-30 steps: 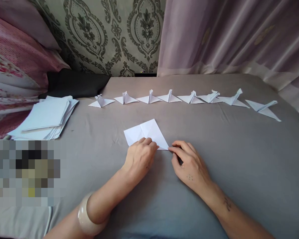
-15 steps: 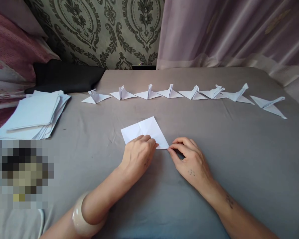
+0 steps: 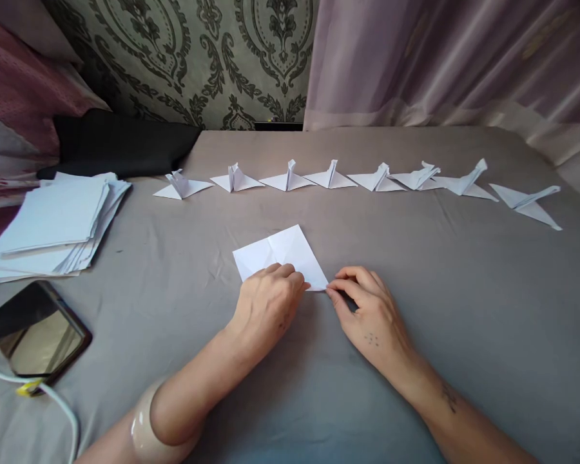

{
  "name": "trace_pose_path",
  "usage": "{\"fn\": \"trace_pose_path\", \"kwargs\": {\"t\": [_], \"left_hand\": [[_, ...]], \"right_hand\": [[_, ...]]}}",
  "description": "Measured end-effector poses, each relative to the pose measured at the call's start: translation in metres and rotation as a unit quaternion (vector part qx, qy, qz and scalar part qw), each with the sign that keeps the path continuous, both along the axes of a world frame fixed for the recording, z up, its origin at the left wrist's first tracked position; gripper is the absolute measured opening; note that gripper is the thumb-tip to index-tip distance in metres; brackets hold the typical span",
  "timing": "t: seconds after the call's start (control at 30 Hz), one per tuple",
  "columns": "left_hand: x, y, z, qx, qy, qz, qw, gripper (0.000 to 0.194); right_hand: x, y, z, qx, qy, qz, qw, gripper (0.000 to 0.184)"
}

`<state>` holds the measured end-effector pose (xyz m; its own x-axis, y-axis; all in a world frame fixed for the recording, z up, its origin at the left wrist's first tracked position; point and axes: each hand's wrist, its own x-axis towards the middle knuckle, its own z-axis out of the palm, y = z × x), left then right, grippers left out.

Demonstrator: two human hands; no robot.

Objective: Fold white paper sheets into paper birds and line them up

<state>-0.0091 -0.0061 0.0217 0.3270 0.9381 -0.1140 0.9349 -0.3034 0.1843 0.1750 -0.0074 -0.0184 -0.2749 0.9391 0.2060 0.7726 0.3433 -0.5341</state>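
A white creased paper sheet (image 3: 280,251) lies on the grey cloth (image 3: 415,309) in front of me. My left hand (image 3: 265,303) rests on its near edge with fingers curled, pressing the paper down. My right hand (image 3: 365,309) pinches the sheet's right corner between thumb and forefinger. Behind the sheet, several folded white paper birds (image 3: 328,177) stand in a row from left to right.
A stack of white paper sheets (image 3: 53,222) sits at the left. A dark phone (image 3: 36,328) with a white cable (image 3: 53,403) lies at the near left. A black cloth (image 3: 120,145), patterned wall and pink curtain (image 3: 439,58) bound the back.
The view has tilted down slightly, and the phone at the near left now shows. Both hands stay at the sheet's near edge with hardly any movement.
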Motion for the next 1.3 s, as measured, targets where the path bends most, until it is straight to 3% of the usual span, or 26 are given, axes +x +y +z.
{"fn": "trace_pose_path", "kwargs": {"t": [0.67, 1.03, 1.17, 1.3], "left_hand": [[-0.002, 0.006, -0.003, -0.007, -0.018, 0.011, 1.0, 0.028], [0.0, 0.01, -0.001, -0.021, 0.007, 0.007, 1.0, 0.027], [-0.001, 0.01, -0.001, -0.022, 0.009, 0.002, 1.0, 0.027], [0.0, 0.01, 0.001, -0.024, 0.013, 0.0, 1.0, 0.028]], "right_hand": [[-0.006, 0.005, 0.0, -0.031, 0.016, -0.033, 0.999, 0.01], [-0.002, 0.015, 0.008, -0.15, 0.048, -0.073, 0.985, 0.009], [0.006, 0.016, 0.011, -0.169, 0.043, -0.061, 0.983, 0.012], [0.015, 0.012, 0.011, -0.131, 0.058, -0.026, 0.989, 0.008]]}}
